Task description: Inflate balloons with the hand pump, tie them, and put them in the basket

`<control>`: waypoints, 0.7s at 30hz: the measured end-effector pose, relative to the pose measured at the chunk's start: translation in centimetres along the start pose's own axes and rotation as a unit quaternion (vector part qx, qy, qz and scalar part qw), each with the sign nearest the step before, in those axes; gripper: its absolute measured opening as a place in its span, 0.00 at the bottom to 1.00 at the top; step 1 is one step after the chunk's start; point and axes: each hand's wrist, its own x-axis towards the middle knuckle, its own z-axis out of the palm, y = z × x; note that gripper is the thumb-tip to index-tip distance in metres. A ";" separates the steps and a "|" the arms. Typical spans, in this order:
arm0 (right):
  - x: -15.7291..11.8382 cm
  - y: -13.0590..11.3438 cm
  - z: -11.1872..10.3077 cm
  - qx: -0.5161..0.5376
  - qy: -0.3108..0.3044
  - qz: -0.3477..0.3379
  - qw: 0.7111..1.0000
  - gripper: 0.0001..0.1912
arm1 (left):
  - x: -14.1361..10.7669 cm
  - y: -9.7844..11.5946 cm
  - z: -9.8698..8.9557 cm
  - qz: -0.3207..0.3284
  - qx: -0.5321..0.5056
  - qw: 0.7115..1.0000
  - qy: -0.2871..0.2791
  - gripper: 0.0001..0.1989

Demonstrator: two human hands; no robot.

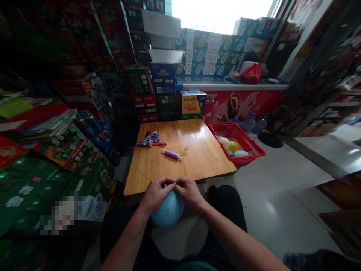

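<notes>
An inflated light-blue balloon [168, 210] with a pink print hangs below my hands at the near edge of the wooden table. My left hand [158, 194] and my right hand [188, 192] meet at its top, both pinching the neck between thumbs and fingers. On the table [194, 135] lie a pile of uninflated balloons [151, 139] in several colours at the left, a purple hand pump [171, 154] in the middle and some thin tan rubber bands [184, 151] beside the pump's right end.
A red plastic basket [255, 148] holding white, yellow and blue balloons stands on the floor right of the table. Stacked drink cartons [166, 81] rise behind the table, and green boxes [87, 180] stand at the left. A pink-sided freezer [225, 105] is at the back.
</notes>
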 end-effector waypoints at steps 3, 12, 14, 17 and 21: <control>0.5 0.7 -1.2 0.058 0.028 0.033 0.997 0.07 | 0.2 0.5 -0.2 0.027 0.045 0.997 0.059 0.17; 2.2 2.4 -7.5 0.317 0.101 0.139 0.933 0.15 | 0.9 1.8 0.8 -0.114 -0.228 0.967 -0.009 0.37; 2.3 2.8 -8.7 0.322 0.116 0.144 0.929 0.15 | 1.4 2.1 2.1 -0.135 -0.288 0.947 -0.044 0.36; 2.8 3.8 -10.8 0.276 0.166 0.153 0.934 0.15 | 3.2 2.6 4.6 -0.122 -0.276 0.953 -0.020 0.37; 4.3 5.7 -14.0 0.224 0.217 0.164 0.936 0.16 | 7.0 3.3 8.1 -0.079 -0.195 0.978 0.002 0.38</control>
